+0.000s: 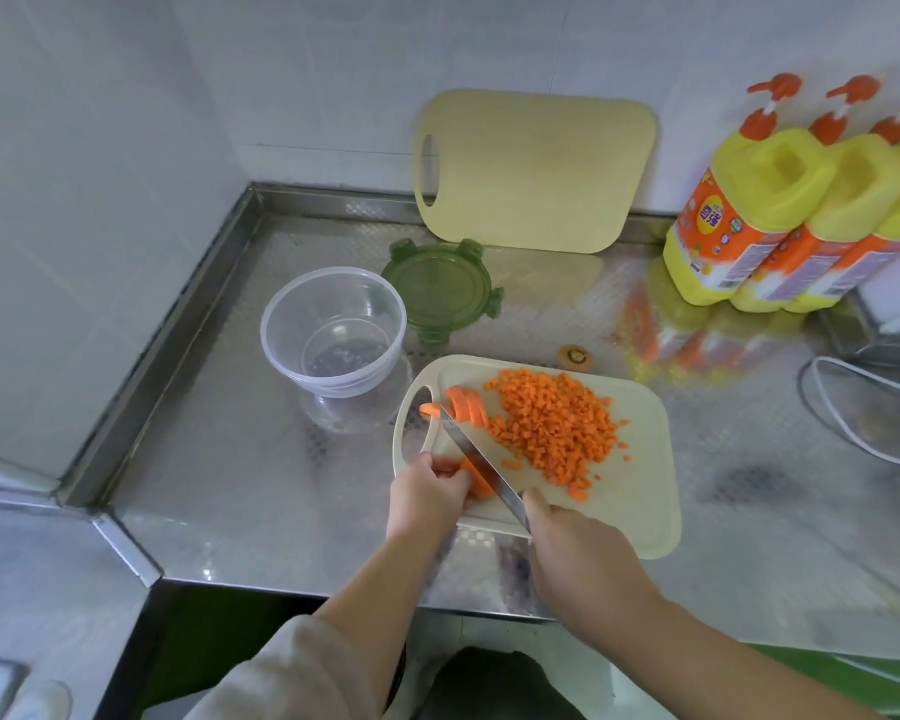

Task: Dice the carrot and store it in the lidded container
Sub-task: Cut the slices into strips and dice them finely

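A pile of diced carrot [554, 426] covers the middle of the white cutting board [640, 501]. Several carrot slices [466, 405] lie fanned near the board's handle hole. My left hand [427, 493] pinches a remaining carrot piece [479, 480] at the board's near left. My right hand [578, 558] grips the knife [476, 462] by its handle, the blade running diagonally beside the held piece with its tip at the slices. The clear round container [333, 330] stands empty left of the board. Its green lid [442, 291] lies flat behind it.
A second, pale yellow cutting board [533, 168] leans on the tiled wall. Three yellow detergent bottles [780, 210] stand at the right. A carrot end [574, 356] lies behind the board. A white cable [863, 413] loops at far right. The counter's front edge runs below my hands.
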Tool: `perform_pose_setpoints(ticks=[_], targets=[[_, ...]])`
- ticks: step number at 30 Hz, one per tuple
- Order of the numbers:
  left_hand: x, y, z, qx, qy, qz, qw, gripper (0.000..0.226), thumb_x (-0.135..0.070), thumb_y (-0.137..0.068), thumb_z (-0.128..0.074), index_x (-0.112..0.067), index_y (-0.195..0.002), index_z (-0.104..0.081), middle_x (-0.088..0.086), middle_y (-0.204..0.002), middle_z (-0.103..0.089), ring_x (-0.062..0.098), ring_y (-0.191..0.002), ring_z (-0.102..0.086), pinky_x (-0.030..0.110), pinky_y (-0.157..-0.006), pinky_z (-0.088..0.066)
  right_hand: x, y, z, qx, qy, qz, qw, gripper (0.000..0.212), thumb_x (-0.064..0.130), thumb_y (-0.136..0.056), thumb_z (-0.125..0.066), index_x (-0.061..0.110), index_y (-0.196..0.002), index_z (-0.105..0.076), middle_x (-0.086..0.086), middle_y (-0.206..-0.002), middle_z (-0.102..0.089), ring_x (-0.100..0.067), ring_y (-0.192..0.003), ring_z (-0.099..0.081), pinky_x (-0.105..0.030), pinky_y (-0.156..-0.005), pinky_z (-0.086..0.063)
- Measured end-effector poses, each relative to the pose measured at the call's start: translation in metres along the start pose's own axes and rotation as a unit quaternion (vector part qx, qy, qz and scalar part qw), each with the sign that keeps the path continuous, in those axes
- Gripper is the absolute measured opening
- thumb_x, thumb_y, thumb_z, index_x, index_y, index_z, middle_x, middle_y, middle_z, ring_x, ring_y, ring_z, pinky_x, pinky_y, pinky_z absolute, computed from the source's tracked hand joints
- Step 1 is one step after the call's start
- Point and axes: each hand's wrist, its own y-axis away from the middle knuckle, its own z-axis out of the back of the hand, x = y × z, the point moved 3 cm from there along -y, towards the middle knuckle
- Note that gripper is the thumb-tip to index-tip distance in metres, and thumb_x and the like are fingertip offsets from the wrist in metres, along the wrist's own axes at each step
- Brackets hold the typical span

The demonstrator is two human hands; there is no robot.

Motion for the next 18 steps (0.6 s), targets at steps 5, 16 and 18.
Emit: perform_pose_setpoints(ticks=[5, 16, 18], targets=[[0.002, 0.0, -0.001, -0.008, -0.005, -0.003, 1.0, 0.006, -0.022, -0.08, -0.067, -0.022, -0.085, -0.063, -0.002, -0.085, -0.07, 0.017, -0.082, -0.067, 0.035, -0.081, -0.056, 0.004, 0.002, -0.005, 0.014, 0.004, -0.008, 1.0, 0.024, 0.014, -0.096, -0.045, 0.02, -0.118, -0.037, 0.001, -0.103, -0.062, -0.019, -0.09, -0.063, -0.027, -0.068, -0.042], [0.006, -0.006, -0.004, -0.003, 0.027, 0.03, 0.999, 0.005, -0.021, -0.081, -0.068, -0.019, -0.084, -0.064, 0.001, -0.082, -0.072, 0.02, -0.08, -0.07, 0.039, -0.08, -0.057, 0.005, -0.007, -0.015, 0.01, 0.015, -0.008, 1.0, 0.034, 0.008, -0.095, -0.045, 0.016, -0.126, -0.034, -0.004, -0.108, -0.06, -0.024, -0.094, -0.064, -0.028, -0.064, -0.034], [0.006, -0.007, -0.005, -0.006, 0.019, 0.03, 0.999, 0.003, -0.018, -0.081, -0.066, -0.019, -0.083, -0.064, 0.0, -0.082, -0.071, 0.018, -0.08, -0.069, 0.037, -0.081, -0.057, 0.003, -0.016, -0.024, -0.001, 0.02, -0.005, 1.0, 0.034, 0.017, -0.089, -0.058, 0.015, -0.119, -0.041, -0.003, -0.093, -0.063, -0.023, -0.078, -0.066, -0.028, -0.056, -0.035]])
